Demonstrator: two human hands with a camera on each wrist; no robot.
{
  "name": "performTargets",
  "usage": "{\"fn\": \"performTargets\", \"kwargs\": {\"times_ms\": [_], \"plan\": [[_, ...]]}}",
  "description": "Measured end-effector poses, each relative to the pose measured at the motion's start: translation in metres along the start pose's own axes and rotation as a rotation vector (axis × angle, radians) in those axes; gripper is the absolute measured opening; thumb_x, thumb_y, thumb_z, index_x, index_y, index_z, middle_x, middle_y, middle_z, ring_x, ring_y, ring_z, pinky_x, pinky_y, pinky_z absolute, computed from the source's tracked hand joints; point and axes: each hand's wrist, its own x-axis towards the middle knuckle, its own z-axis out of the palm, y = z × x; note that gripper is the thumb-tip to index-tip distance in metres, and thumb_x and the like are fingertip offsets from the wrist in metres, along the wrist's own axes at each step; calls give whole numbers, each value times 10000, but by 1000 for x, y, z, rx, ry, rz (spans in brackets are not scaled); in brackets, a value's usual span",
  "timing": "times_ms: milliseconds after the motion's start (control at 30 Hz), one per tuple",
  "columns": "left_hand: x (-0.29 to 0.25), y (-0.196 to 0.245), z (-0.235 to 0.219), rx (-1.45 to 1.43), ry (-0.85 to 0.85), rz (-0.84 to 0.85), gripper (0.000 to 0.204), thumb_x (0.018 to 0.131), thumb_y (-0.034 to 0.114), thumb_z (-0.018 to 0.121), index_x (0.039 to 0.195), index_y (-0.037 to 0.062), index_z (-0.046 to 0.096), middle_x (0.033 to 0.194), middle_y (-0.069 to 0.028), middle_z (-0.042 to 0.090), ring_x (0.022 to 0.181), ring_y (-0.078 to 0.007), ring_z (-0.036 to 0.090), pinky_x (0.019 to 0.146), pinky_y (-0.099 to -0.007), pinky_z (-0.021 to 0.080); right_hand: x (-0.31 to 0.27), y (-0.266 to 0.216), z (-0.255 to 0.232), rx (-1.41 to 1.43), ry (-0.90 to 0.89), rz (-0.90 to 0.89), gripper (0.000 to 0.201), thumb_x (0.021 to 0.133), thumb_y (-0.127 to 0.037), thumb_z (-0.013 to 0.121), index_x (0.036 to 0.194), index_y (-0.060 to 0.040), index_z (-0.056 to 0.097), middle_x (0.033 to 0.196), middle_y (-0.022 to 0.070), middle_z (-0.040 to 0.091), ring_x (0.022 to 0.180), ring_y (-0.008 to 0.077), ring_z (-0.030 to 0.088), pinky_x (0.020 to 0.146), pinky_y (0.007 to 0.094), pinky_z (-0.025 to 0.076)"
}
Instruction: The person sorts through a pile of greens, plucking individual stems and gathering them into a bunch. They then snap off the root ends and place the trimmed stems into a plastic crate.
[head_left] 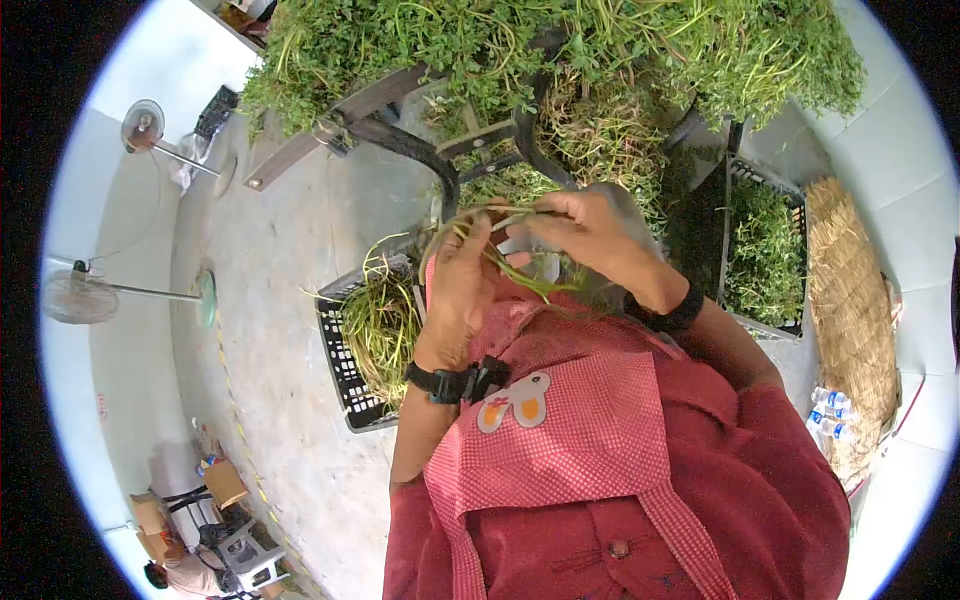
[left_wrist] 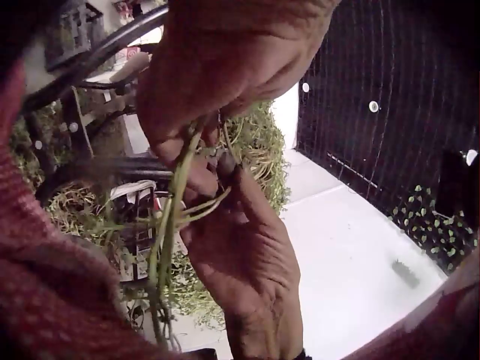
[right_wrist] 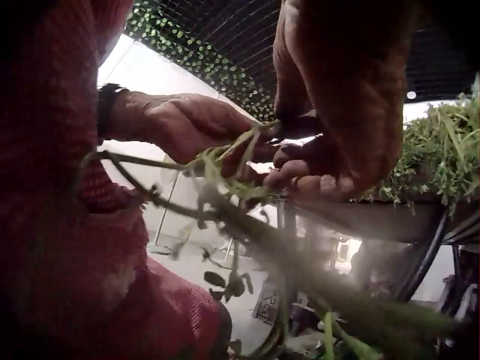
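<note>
In front of the chest, my left hand (head_left: pixel 462 285) and right hand (head_left: pixel 600 238) meet over a few thin green plant stems (head_left: pixel 520 278). Seen from the left wrist, the left hand (left_wrist: pixel 232 64) pinches the stems (left_wrist: pixel 180 180) from above, while the right hand (left_wrist: pixel 247 259) grips them from below with its fingertips close by. Leafy ends of the stems (right_wrist: pixel 225 180) hang loosely in the right wrist view, where the right hand (right_wrist: pixel 345 105) holds them beside the left hand (right_wrist: pixel 195 124). Curled fingers partly hide the spot where the stems are pinched.
A large heap of leafy greens (head_left: pixel 480 50) covers a raised surface ahead. Stems fill a black crate (head_left: pixel 352 385) at the left; greens fill another crate (head_left: pixel 765 250) at the right. A straw roll (head_left: pixel 850 310), water bottles (head_left: pixel 830 412) and standing fans (head_left: pixel 80 297) flank the floor.
</note>
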Motion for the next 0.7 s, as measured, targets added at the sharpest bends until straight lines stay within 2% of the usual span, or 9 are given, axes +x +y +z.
{"fn": "performTargets", "kwargs": {"times_ms": [100, 167, 200, 267, 400, 467, 567, 633, 700], "plan": [[-1, -6, -4, 73, 53, 45, 267, 923, 243, 489, 1104, 51, 525, 934, -57, 603, 747, -140, 596, 598, -274, 515, 13, 32, -13, 88, -25, -78, 225, 856, -227, 587, 882, -7, 625, 684, 8, 584, 596, 67, 530, 534, 225, 416], [-1, -5, -5, 63, -22, 13, 221, 905, 249, 528, 1007, 55, 557, 771, -45, 612, 625, -123, 571, 515, -222, 456, 14, 27, -15, 116, -70, -61, 217, 863, -216, 570, 886, -7, 622, 655, 12, 575, 585, 70, 525, 523, 228, 411], [0, -4, -1, 64, -25, 17, 221, 905, 249, 528, 1007, 55, 557, 771, -45, 612, 625, -123, 571, 515, -222, 456, 13, 21, -15, 151, -120, -32, 210, 870, -204, 552, 891, -6, 620, 627, 17, 566, 574, 73, 520, 513, 230, 407], [-4, -3, 9, 241, 81, -3, 186, 905, 246, 527, 877, 63, 554, 601, -19, 543, 467, -102, 457, 403, -217, 351, 11, 11, -13, 33, -150, -16, 206, 868, -214, 557, 854, -13, 596, 597, 14, 547, 522, 65, 498, 471, 238, 394], [-7, -2, 10, 167, -43, -85, 209, 904, 255, 530, 804, 72, 532, 559, -8, 482, 428, -85, 385, 364, -222, 289, 21, 24, -10, 58, -213, 48, 229, 847, -243, 585, 858, -17, 616, 562, 24, 530, 441, 83, 485, 414, 257, 385], [-6, 1, 7, 302, -79, -225, 228, 912, 272, 512, 802, 74, 524, 547, 10, 453, 412, -71, 356, 348, -214, 261, 28, 29, -14, 100, -248, 23, 242, 836, -252, 596, 875, -15, 631, 554, 30, 528, 421, 89, 487, 399, 262, 384], [-7, -1, 10, 346, -124, -100, 256, 918, 294, 496, 785, 78, 521, 548, 19, 451, 411, -62, 354, 355, -200, 234, 32, 31, -25, -135, -196, 0, 226, 810, -250, 611, 862, -33, 650, 579, 72, 562, 470, 143, 541, 452, 296, 419], [-5, -7, 12, 328, -77, -54, 258, 915, 301, 501, 780, 81, 519, 548, 25, 442, 412, -60, 352, 358, -199, 222, 44, 45, -39, -372, -138, -344, 218, 817, -184, 588, 990, -56, 626, 702, 48, 618, 512, 110, 528, 493, 272, 431], [-8, -9, 12, 307, -32, -18, 262, 912, 307, 506, 776, 84, 518, 547, 31, 433, 413, -57, 349, 361, -199, 209, 42, 40, -49, -479, -111, -342, 219, 811, -175, 584, 991, -56, 622, 661, 58, 595, 512, 124, 522, 501, 283, 431]]}}
